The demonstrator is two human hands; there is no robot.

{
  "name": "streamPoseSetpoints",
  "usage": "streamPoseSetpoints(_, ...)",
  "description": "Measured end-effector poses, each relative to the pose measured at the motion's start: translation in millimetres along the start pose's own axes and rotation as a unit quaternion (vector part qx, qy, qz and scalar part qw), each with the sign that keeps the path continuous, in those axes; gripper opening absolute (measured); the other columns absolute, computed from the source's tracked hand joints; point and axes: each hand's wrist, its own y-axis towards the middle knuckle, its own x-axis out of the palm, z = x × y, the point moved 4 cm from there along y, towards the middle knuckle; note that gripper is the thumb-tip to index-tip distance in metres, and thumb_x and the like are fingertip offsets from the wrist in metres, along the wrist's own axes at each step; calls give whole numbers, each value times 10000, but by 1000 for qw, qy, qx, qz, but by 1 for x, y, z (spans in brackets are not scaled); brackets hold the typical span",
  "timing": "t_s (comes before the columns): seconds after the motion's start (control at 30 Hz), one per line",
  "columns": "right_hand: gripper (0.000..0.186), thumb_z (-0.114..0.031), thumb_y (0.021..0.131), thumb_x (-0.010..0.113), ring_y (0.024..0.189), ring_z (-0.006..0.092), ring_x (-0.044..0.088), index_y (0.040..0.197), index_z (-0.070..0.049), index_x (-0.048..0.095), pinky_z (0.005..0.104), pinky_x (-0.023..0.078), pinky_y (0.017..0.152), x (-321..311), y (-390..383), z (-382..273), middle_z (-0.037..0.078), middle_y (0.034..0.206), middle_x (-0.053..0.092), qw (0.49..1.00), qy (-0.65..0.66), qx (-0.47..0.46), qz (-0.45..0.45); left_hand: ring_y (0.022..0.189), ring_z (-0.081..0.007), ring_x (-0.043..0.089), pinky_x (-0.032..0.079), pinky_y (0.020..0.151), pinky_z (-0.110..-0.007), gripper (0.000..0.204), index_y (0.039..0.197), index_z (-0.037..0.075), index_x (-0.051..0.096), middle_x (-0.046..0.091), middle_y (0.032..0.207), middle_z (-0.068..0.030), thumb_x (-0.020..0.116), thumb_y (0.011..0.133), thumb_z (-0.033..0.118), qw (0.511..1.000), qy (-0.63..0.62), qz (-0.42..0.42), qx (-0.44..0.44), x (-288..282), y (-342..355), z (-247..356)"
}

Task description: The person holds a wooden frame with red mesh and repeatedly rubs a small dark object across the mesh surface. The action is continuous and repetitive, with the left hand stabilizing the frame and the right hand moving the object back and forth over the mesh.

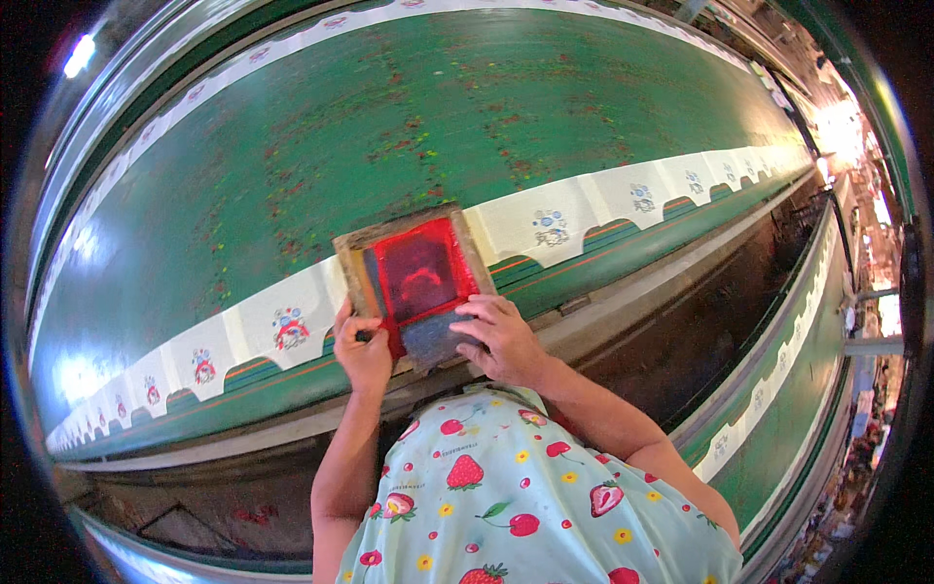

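Observation:
A wooden printing screen lies tilted across the strip of white cut fabric on the green table. Its dark mesh window is edged with wet-looking red ink, and a grey-blue patch covers its near side. My left hand is closed at the screen's near left corner, with a small dark round end showing between thumb and fingers. Bent over the near right corner, my right hand grips the frame. Left of the screen, the printed motifs include red; those to the right show only blue and dark lines.
The long green table is speckled with ink spots, and another fabric strip runs along its far edge. A rail borders its near side. Behind me, past a dark gap, stands another green table with white fabric pieces.

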Motion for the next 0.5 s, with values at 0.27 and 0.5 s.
streamPoseSetpoints(0.27, 334, -38, 956, 798, 1326, 337, 682, 1288, -30, 766, 447, 516, 1164, -56, -59, 96, 167, 1381, 742, 953, 189, 204, 118, 1528, -412, 580, 436, 1256, -469, 268, 841, 83, 689, 594, 1635, -310, 755, 781, -170, 998, 37, -7, 55, 70, -14, 53)
streamPoseSetpoints(0.5, 360, -9, 930, 778, 1362, 336, 655, 1286, -54, 753, 465, 481, 1204, -137, -98, 175, 154, 1410, 732, 960, 131, 205, 136, 1513, -436, 580, 436, 1254, -480, 243, 874, 83, 729, 599, 1628, -306, 764, 788, -141, 998, 37, -19, 56, 200, -37, 79)
